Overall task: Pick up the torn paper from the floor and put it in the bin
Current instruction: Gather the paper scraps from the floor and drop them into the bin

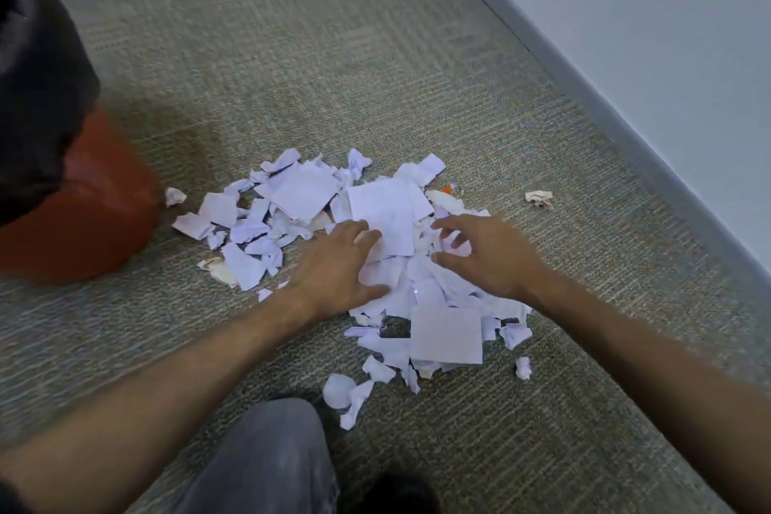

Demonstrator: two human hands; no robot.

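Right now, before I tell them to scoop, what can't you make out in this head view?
- Bin: cut off by the left edge; its opening is not visible, so its fill level is unknown.
- Paper pile: the scraps under the left hand and right hand are hidden.
- Orange scrap: too small to identify.
- Crumpled piece near the wall: too small to tell if it is paper.

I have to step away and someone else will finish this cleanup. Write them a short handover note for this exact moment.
Left hand: open, fingers spread on the torn paper pile, gripping nothing.
Right hand: open, fingers loosely curved over the pile, nothing held.
Bin: red with a black liner, left of the pile on the carpet.
Done: no paper lifted.
Left: the whole pile, plus strays such as the crumpled scrap toward the wall.
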